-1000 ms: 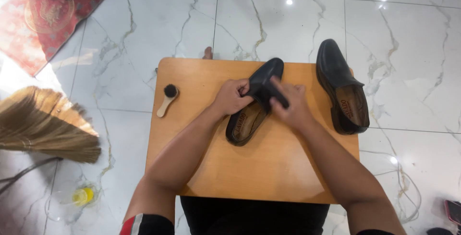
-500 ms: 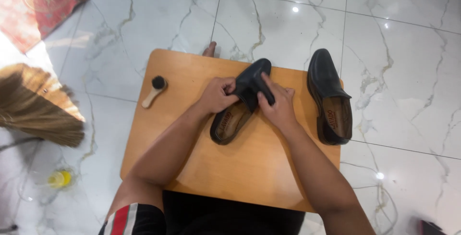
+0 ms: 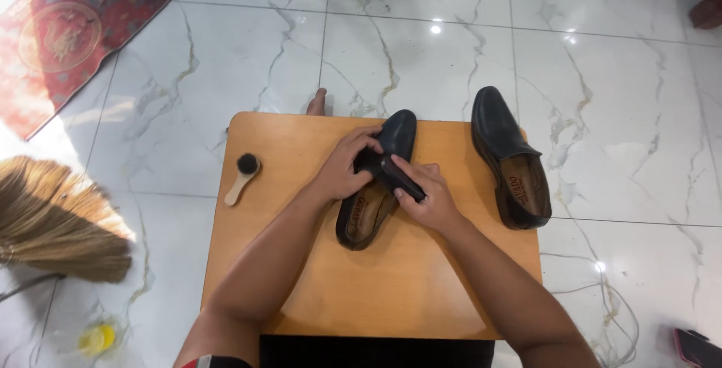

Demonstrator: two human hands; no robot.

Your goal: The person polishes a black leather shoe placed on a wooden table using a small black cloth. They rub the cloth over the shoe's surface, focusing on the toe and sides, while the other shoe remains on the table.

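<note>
1. A straw-coloured bristle broom (image 3: 64, 221) was seen on the white marble floor (image 3: 248, 59), left of the low wooden table (image 3: 376, 293).
2. A small wooden-handled dauber brush with black bristles (image 3: 242, 177) lay untouched near the table's left edge.
3. The left hand (image 3: 344, 168) was closed against the side of a black leather slip-on shoe (image 3: 376, 187) lying mid-table.
4. The right hand (image 3: 429, 201) was clamped on what appeared to be a dark brush (image 3: 400, 180), pressed to that shoe.
5. A matching black leather shoe (image 3: 511, 159) stood at the table's right edge.

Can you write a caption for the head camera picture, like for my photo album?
Two hands, left and right, hold a black shoe on a small wooden table, its twin beside it.
</note>
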